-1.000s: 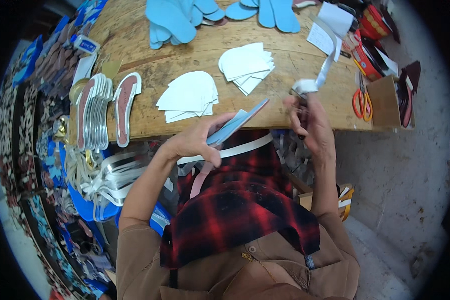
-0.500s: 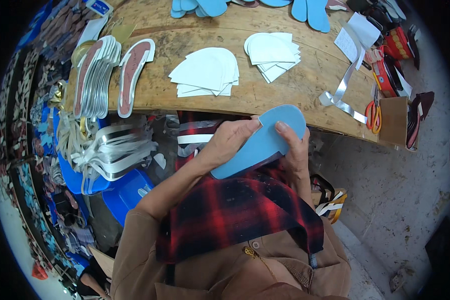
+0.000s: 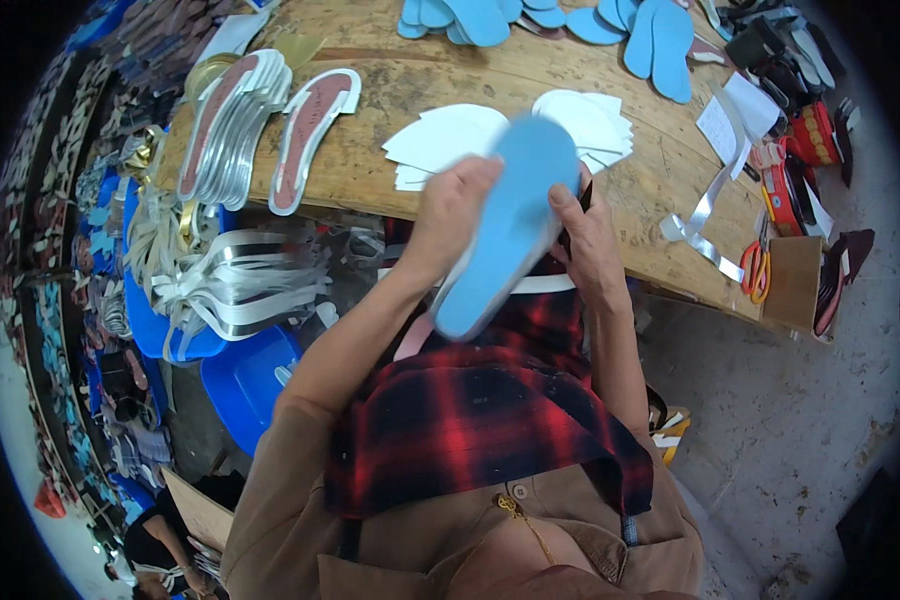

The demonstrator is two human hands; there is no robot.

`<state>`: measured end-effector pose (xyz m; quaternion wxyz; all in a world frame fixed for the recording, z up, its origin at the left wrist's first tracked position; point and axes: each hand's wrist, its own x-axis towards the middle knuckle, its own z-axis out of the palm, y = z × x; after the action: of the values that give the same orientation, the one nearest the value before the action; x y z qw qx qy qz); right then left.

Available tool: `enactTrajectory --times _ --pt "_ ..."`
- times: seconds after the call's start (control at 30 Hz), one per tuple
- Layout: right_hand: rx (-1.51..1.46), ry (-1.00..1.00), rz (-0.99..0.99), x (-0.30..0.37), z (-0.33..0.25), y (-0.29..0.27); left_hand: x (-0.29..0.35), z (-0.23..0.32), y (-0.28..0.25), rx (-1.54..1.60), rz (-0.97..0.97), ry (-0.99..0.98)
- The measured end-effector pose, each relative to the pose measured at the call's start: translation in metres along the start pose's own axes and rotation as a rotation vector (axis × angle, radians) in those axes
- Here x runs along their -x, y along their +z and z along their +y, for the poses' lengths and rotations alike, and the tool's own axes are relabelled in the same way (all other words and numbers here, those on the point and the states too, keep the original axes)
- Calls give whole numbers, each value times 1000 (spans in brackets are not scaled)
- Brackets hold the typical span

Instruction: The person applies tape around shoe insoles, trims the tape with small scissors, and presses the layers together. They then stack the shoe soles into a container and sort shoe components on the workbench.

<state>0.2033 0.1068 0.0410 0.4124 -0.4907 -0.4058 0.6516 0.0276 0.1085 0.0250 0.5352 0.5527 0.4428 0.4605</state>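
Note:
A light blue insole [image 3: 518,215] is held upright-slanted over my lap at the table's front edge, its rounded wide end up and partly in front of the white pieces. My left hand [image 3: 448,218] grips its left edge, thumb and fingers closed at the upper part. On the opposite edge, my right hand [image 3: 590,235] has its thumb on the blue face and its fingers behind. A pale rim shows along the insole's lower edge, blurred by motion. Fanned white half-round pieces [image 3: 450,130] and a second white pile [image 3: 595,120] lie just beyond.
Silver-edged insoles stand in a row [image 3: 225,150], with a single one [image 3: 310,140] beside them. Blue insoles [image 3: 660,50] lie farther back. To the right are silver ribbon [image 3: 708,195], orange-handled scissors [image 3: 757,268] and a cardboard box [image 3: 792,285]. Silver strips [image 3: 245,285] hang near a blue bin [image 3: 245,390].
The insole has turned steeper and risen toward the table, still between both hands. My left hand has shifted up along its edge. The whole view has shifted slightly.

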Motion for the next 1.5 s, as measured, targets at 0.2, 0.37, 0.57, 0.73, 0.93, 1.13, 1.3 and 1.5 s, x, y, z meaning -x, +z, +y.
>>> enactTrajectory --times 0.2,0.37,0.57,0.73,0.93,1.13,1.3,1.5 --pt "346 -336 246 -10 35 54 -39 -1 -19 218 511 132" --pt "29 -203 -47 17 68 68 -56 -3 -46 520 669 91" --pt "1153 -970 -120 10 40 30 -11 -21 -6 188 356 -131" --pt "121 -272 109 -27 -8 27 0 12 -12 574 76 -189" --pt "190 -309 86 -13 19 59 11 2 -11 478 183 -93" --pt "117 -102 51 15 61 59 21 -21 -11 469 384 -122" --pt "190 180 -252 1 48 53 66 -32 -19 572 -10 -90" --pt "994 -731 -170 -63 20 70 76 7 -121 981 310 -70"
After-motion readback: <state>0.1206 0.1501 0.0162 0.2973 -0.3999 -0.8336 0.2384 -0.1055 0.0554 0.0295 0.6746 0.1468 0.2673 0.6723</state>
